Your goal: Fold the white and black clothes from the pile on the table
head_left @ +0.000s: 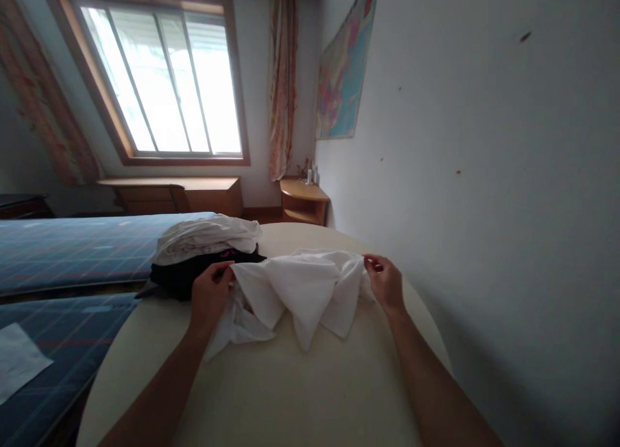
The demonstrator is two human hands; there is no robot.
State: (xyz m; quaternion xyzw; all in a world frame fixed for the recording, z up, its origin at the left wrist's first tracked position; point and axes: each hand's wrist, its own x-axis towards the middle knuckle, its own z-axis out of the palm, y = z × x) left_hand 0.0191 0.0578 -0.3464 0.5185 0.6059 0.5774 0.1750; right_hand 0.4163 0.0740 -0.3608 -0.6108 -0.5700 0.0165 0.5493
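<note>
A thin white cloth [305, 285], perhaps a garment, is stretched between my two hands above the round cream table [310, 395]. My left hand [212, 295] pinches its upper left corner. At the upper right corner, the fingertips of my right hand [385, 280] are closed on the fabric. The cloth hangs in loose folds, with several pointed ends drooping toward me and its lower parts touching the tabletop. Just beyond my left hand lies a pile of folded clothes, a white one [208, 237] on top of a black one [179, 276].
Left of the table are blue plaid mattresses [87, 250], with a white sheet of paper [19, 360] on the nearer one. A white wall [508, 240] runs close along the right. A wooden desk [208, 188] and a corner shelf [305, 192] stand at the back.
</note>
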